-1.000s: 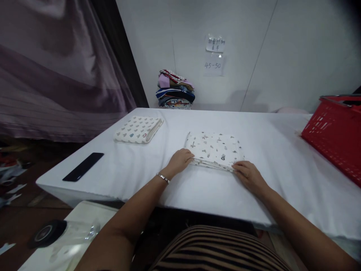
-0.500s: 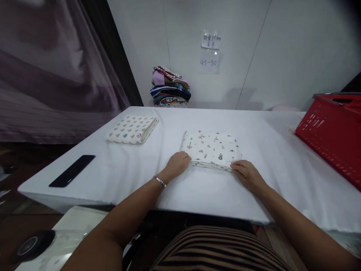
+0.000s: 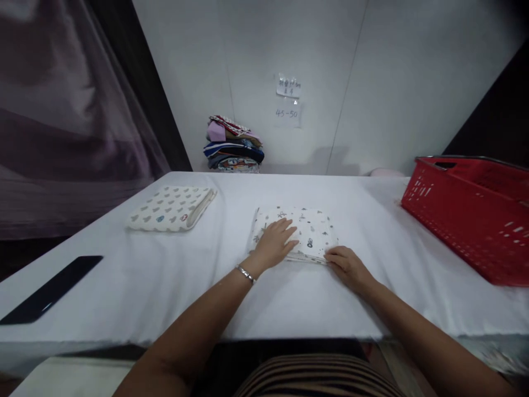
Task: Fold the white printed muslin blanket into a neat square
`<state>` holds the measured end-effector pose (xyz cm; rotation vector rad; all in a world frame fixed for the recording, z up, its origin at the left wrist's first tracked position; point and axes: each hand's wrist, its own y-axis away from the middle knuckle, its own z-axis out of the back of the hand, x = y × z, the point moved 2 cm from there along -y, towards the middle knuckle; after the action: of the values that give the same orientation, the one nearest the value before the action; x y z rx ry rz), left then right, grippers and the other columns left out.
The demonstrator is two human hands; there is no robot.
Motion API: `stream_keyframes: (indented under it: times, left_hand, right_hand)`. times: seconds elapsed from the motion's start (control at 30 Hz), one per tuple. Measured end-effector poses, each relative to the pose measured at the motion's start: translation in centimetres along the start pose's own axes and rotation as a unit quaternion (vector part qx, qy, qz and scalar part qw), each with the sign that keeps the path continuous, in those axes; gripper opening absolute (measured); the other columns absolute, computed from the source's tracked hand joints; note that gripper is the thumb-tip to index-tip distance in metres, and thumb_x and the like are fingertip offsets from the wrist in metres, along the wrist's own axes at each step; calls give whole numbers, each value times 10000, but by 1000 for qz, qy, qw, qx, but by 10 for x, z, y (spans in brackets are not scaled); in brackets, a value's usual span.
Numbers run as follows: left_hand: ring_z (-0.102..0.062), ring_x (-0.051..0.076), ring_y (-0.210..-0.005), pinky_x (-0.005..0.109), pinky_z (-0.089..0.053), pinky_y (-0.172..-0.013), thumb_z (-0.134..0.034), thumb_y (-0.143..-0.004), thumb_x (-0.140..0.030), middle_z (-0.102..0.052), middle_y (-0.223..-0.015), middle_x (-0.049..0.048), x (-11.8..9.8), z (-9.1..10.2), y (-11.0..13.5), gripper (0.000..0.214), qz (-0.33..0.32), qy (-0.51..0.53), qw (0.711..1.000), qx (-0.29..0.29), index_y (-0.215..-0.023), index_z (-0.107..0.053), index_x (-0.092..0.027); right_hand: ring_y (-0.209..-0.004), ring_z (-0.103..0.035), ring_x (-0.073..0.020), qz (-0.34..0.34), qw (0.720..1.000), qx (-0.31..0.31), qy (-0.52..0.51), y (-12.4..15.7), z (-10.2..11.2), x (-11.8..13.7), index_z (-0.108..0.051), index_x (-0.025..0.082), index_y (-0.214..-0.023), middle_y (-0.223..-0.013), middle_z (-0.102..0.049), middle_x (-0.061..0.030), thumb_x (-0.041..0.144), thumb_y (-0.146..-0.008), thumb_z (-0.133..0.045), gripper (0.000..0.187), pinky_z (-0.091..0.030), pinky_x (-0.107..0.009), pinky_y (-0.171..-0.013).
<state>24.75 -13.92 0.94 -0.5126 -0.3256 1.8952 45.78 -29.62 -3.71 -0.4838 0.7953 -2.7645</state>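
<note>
A folded white cloth with small dark prints (image 3: 311,231) lies on the white table (image 3: 231,275) in front of me. My left hand (image 3: 276,242), a bracelet on its wrist, lies flat on top of the cloth's left half with the fingers stretched out. My right hand (image 3: 346,266) rests at the cloth's near right corner, fingers curled against its edge; whether it pinches the edge is unclear.
A second folded patterned cloth (image 3: 171,201) lies to the left. A black phone (image 3: 49,289) sits near the left table edge. A red plastic basket (image 3: 475,212) stands at the right. A stack of folded clothes (image 3: 232,144) is against the far wall.
My left hand has moved from the cloth's near left edge up onto its top. My view has tilted and shifted; my right hand stays at the near right corner.
</note>
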Motion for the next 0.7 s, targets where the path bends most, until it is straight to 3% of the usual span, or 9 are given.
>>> stream_keyframes:
  times: [0.17,0.3,0.47,0.57,0.7]
  left_hand:
    - [-278,271,-1381,497,-233,-1117,-444,-885,-555,-371,-1469,107,-9,-38,8,603,-28,-34,994,103,-1387,-383,-227]
    - [-247,265,-1394,490,-208,-1131,-430,-882,-575,-341,-1488,94,-8,-46,19,629,-29,-50,994,89,-1405,-349,-235]
    - [-241,281,-1395,506,-205,-1131,-448,-873,-573,-335,-1491,100,-9,-46,18,646,-24,-57,994,92,-1408,-346,-225]
    - [-241,286,-1394,508,-203,-1133,-440,-874,-579,-325,-1496,100,-9,-46,17,647,-19,-56,994,96,-1407,-352,-224]
    - [-233,283,-1397,508,-196,-1136,-430,-875,-583,-318,-1500,100,-9,-46,17,659,-16,-60,993,104,-1414,-343,-213]
  right_hand:
    - [-1011,-588,-216,13,1000,-18,-17,9,3,3,-583,271,-1179,-1102,-628,-81,176,-910,-450,315,-515,-426,-843]
    - [-1020,-592,-214,-24,999,-15,-43,5,6,4,-598,270,-1144,-1113,-624,-82,186,-895,-466,295,-527,-414,-849]
    - [-1023,-599,-233,-160,985,-63,-20,-29,2,-22,-658,227,-1009,-1103,-638,-97,294,-881,-483,227,-528,-396,-823]
    - [-886,-640,-230,-280,956,-85,11,-52,-5,-48,-647,196,-1027,-1029,-667,-109,379,-876,-467,297,-529,-367,-723]
    - [-788,-649,-231,-424,905,-16,23,-76,-17,-73,-595,144,-1139,-948,-685,-128,529,-864,-454,493,-480,-325,-663]
